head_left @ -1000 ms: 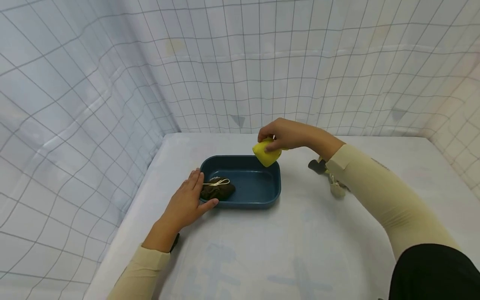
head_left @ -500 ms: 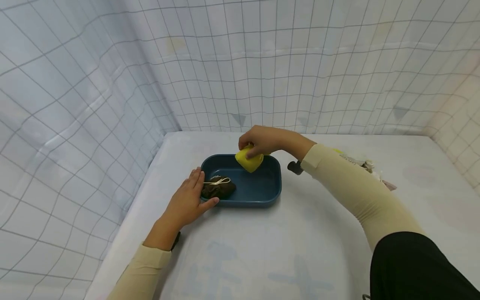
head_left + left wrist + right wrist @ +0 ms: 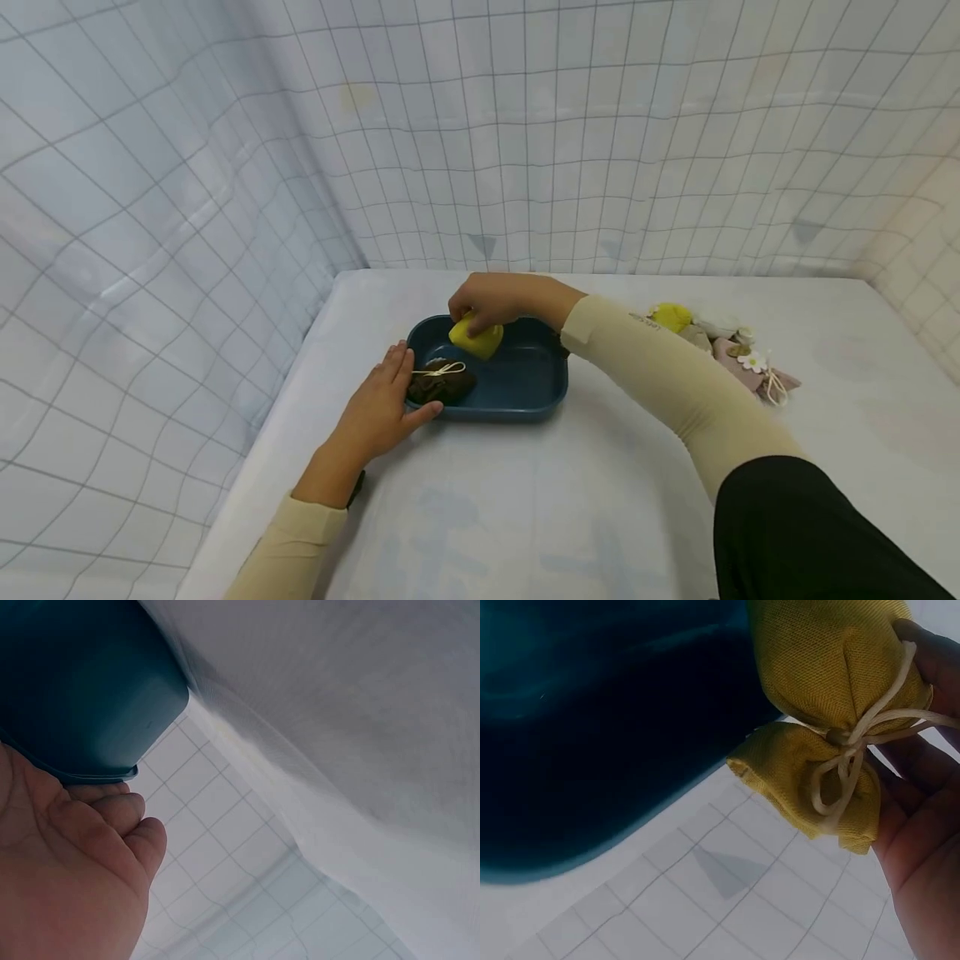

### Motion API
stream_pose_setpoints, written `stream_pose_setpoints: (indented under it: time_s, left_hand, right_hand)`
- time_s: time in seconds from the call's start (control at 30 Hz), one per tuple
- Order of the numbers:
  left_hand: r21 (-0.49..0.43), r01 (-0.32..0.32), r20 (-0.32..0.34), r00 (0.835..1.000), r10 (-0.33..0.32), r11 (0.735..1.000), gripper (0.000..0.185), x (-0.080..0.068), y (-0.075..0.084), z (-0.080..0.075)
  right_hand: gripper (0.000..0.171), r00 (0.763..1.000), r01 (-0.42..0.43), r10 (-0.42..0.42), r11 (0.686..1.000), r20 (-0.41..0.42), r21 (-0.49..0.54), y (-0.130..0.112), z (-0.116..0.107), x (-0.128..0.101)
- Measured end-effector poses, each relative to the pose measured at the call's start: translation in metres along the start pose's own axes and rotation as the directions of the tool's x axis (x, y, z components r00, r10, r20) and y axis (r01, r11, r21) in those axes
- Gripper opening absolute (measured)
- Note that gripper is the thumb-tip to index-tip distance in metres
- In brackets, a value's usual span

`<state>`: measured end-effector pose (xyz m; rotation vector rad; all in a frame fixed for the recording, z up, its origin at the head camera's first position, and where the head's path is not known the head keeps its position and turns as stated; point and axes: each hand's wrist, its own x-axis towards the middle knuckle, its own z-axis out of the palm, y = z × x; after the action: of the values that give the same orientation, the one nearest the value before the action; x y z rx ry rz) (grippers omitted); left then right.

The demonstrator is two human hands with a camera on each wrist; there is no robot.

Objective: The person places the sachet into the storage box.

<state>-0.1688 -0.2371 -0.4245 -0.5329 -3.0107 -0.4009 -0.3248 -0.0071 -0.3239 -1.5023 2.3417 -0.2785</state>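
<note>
A dark blue tray (image 3: 540,400) sits on the white table. Inside it at the left end lies a brown cloth pouch (image 3: 441,385) tied with pale string. My right hand (image 3: 487,300) grips a yellow cloth pouch (image 3: 476,340) over the tray's back left part; the right wrist view shows the yellow pouch (image 3: 832,697) tied with a cream string bow, above the tray (image 3: 592,735). My left hand (image 3: 382,408) rests flat against the tray's left end, fingers straight, thumb near the front rim. In the left wrist view the fingers (image 3: 112,825) touch the tray's outer wall (image 3: 82,682).
Several more small cloth pouches (image 3: 720,342), yellow, white and pink, lie in a heap on the table to the right of the tray. Grid-patterned curtains enclose the table at the back and both sides. The table's left edge runs close to my left forearm.
My right hand has carried the yellow pouch leftward and down, from above the tray's back right corner into its back left part. The left hand has stayed against the tray.
</note>
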Motion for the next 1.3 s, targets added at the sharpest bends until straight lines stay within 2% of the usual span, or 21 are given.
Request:
stream_pose_setpoints:
  time_s: [0.3,0.43,0.73,0.93,1.03,1.3]
  left_hand:
    - [-0.003,0.003,-0.001,1.0,-0.003,1.0,0.103,0.0,-0.001,0.003]
    - [-0.002,-0.006,-0.009,1.0,0.006,1.0,0.102,0.0,-0.001,0.005]
    - [-0.009,-0.012,-0.013,1.0,0.012,1.0,0.102,0.002,0.0,0.006]
    - [-0.001,0.018,0.012,1.0,-0.018,1.0,0.103,0.0,0.0,0.005]
    - [-0.003,0.013,0.013,1.0,-0.013,1.0,0.102,-0.001,0.0,0.005]
    - [-0.006,-0.006,-0.003,1.0,0.006,1.0,0.101,-0.001,-0.002,0.004]
  right_hand:
    - [0.007,0.998,0.004,0.003,0.992,0.057,-0.123,-0.014,0.013,0.026]
    - [0.006,0.998,-0.011,0.022,0.979,0.055,-0.202,-0.022,0.014,0.032]
    - [0.006,0.998,-0.022,0.04,0.959,0.057,-0.283,-0.028,0.014,0.046]
    - [0.01,0.996,-0.009,0.035,0.95,0.077,-0.311,-0.029,0.016,0.056]
    - [0.01,0.996,-0.01,0.036,0.948,0.078,-0.317,-0.029,0.019,0.059]
    - [0.023,0.999,0.041,-0.039,0.958,0.011,-0.283,-0.022,0.028,0.063]
